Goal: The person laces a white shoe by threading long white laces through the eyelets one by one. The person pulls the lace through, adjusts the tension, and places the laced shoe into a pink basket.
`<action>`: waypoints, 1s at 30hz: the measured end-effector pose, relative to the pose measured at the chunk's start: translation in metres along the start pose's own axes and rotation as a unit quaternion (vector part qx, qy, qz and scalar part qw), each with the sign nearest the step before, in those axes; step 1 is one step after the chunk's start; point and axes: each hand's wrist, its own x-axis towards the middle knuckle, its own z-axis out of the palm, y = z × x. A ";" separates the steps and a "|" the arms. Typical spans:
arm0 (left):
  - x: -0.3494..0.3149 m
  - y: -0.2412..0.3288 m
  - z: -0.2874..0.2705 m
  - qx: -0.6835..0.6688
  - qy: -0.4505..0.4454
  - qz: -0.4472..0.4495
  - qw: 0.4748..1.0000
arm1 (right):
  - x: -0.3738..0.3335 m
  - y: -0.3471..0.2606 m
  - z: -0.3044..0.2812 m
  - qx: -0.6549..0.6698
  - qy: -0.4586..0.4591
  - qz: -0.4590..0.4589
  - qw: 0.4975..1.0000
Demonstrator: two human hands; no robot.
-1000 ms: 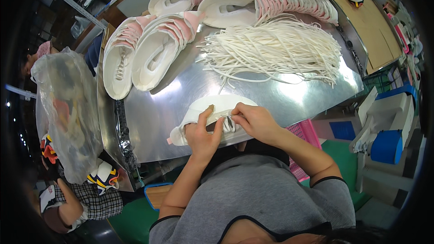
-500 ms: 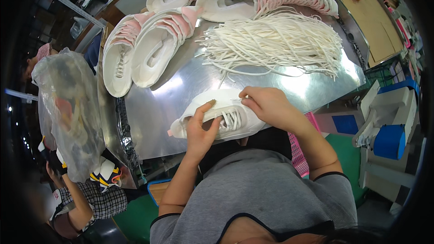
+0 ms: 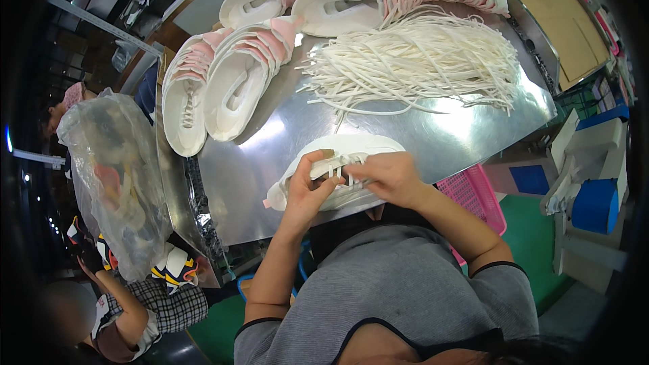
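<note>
A white shoe upper (image 3: 368, 142) lies on the metal table right in front of me, its pink heel tab pointing left. My left hand (image 3: 307, 192) grips it at the opening, thumb and forefinger spread along the eyelet edge. White shoelace (image 3: 339, 172) runs in rows across the opening. Over those rows, my right hand (image 3: 394, 177) is closed in a pinch at the lace; its fingertips are partly hidden. Beyond the upper lies a thick heap of loose white shoelaces (image 3: 412, 61).
Nested white-and-pink uppers (image 3: 233, 84) line the far left of the metal table (image 3: 247, 199), with more stacked uppers (image 3: 334, 12) behind. A pink basket (image 3: 476, 192) stands below its right edge. At left are a plastic bag (image 3: 111, 186) and a seated co-worker (image 3: 128, 318).
My right hand has moved from the upper's far edge nearer to me, onto the lace rows. My left hand keeps its hold. The whole view has shifted slightly.
</note>
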 end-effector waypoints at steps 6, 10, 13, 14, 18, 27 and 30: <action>0.001 -0.010 0.000 0.010 -0.028 0.029 0.999 | 0.001 0.002 0.016 -0.102 -0.038 -0.094 0.990; 0.012 -0.014 -0.008 0.036 0.008 -0.018 0.999 | -0.008 -0.036 0.007 0.056 -0.068 -0.085 0.993; 0.024 -0.019 -0.006 0.014 0.008 0.003 1.000 | -0.020 -0.052 0.015 0.132 -0.101 -0.111 0.980; 0.027 -0.020 -0.002 0.042 0.026 0.019 0.999 | -0.023 -0.046 0.020 0.143 -0.089 -0.082 0.982; 0.017 -0.006 0.004 0.167 0.068 0.058 0.982 | -0.017 -0.028 0.006 0.151 -0.065 0.158 0.974; -0.043 -0.017 -0.002 0.404 0.072 0.216 0.886 | -0.030 -0.039 0.001 0.242 -0.097 0.409 0.875; -0.039 -0.018 -0.004 0.407 0.080 0.237 0.879 | -0.030 -0.030 0.027 0.182 -0.058 0.377 0.906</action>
